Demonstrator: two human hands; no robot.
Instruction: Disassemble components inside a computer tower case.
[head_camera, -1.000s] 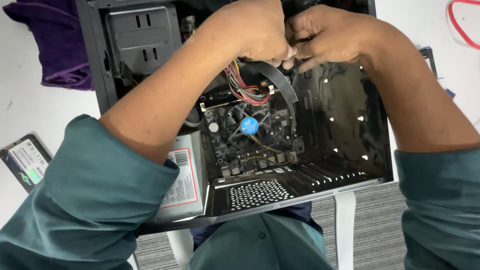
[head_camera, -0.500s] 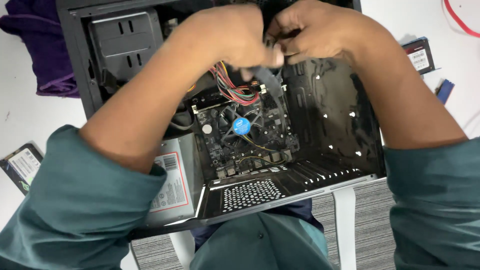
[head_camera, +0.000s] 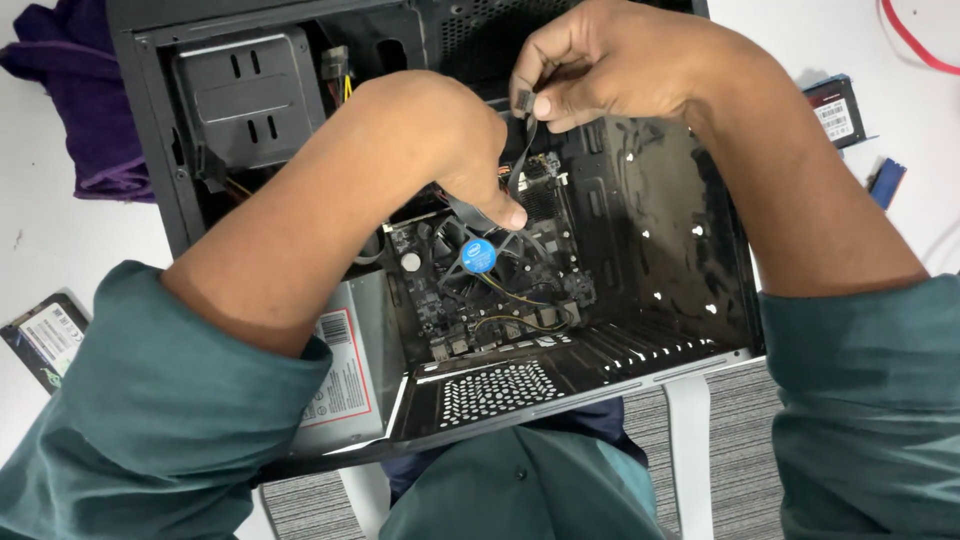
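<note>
Both hands (head_camera: 540, 110) pinch a flat grey cable (head_camera: 515, 170) inside an open computer case (head_camera: 650, 250) on a white table (head_camera: 60, 240).

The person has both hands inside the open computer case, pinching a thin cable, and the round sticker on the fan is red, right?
Not quite. The head view shows the sticker on the fan is blue. The rest holds: both hands are inside the open computer case, pinching the thin cable.

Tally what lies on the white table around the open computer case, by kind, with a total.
Flat drives: 2, one at the left edge, one upper right
Purple cloth: 1
Red cable: 1
Small blue part: 1
Total: 5
</note>
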